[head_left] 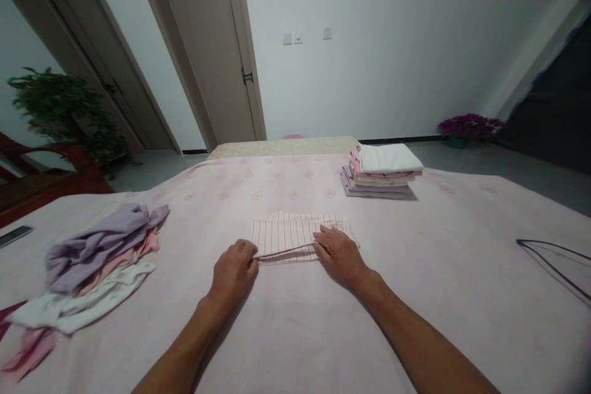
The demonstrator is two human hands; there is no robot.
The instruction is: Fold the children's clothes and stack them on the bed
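A folded garment with pink and white stripes lies flat in front of me, its near edge slightly lifted into a fold. My left hand is closed at its near left corner, fingers and thumb pinching the edge. On the right part of the same garment rests my right hand, fingers stretched over the fabric and thumb by the near edge. What lies under the right palm is hidden.
A neat stack of folded clothes stands at the far right of the pink tablecloth. Crumpled clothes lie on the left, near a phone. A dark cable loops in from the right edge.
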